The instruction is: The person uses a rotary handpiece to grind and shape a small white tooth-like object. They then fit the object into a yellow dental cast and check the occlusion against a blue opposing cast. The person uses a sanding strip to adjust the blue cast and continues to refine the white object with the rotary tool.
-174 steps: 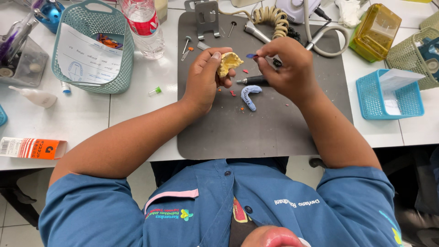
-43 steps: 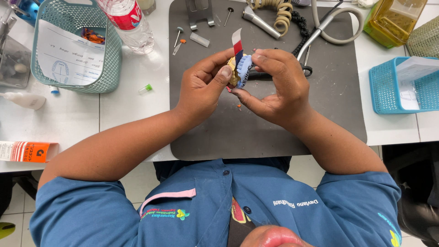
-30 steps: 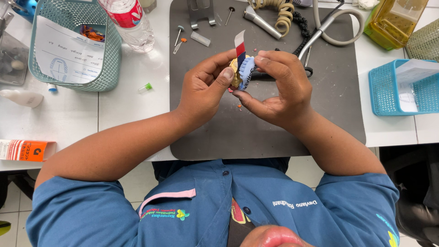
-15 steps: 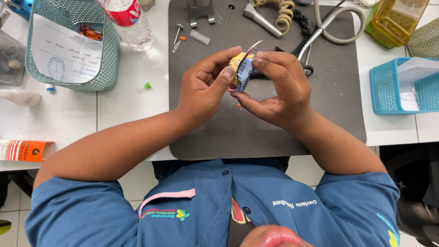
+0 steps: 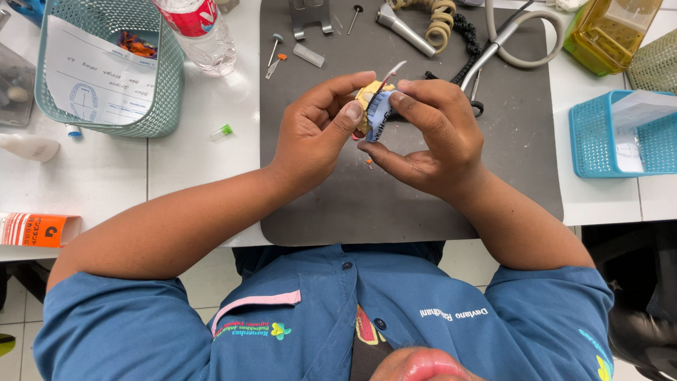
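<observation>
Above a dark grey work mat (image 5: pixel 338 204), my left hand (image 5: pixel 314 134) grips a yellow dental cast (image 5: pixel 368 95) between thumb and fingers. My right hand (image 5: pixel 430 137) presses a blue curved piece (image 5: pixel 377 116) against that cast. A thin strip (image 5: pixel 390 74) with a red and white end sticks up between the two hands. A small orange crumb (image 5: pixel 368 164) lies on the mat just below the hands.
A teal mesh basket (image 5: pixel 151 120) with a paper sheet and a plastic bottle (image 5: pixel 201 32) stand at the left. Small burs (image 5: pixel 271 49), a handpiece with coiled cord (image 5: pixel 423 28) and a hose lie at the mat's far edge. A blue basket (image 5: pixel 599 152) and yellow container (image 5: pixel 599 35) sit right.
The blue piece, earlier lying on the mat, is now held against the cast. The red and white strip has tilted from upright toward the right.
</observation>
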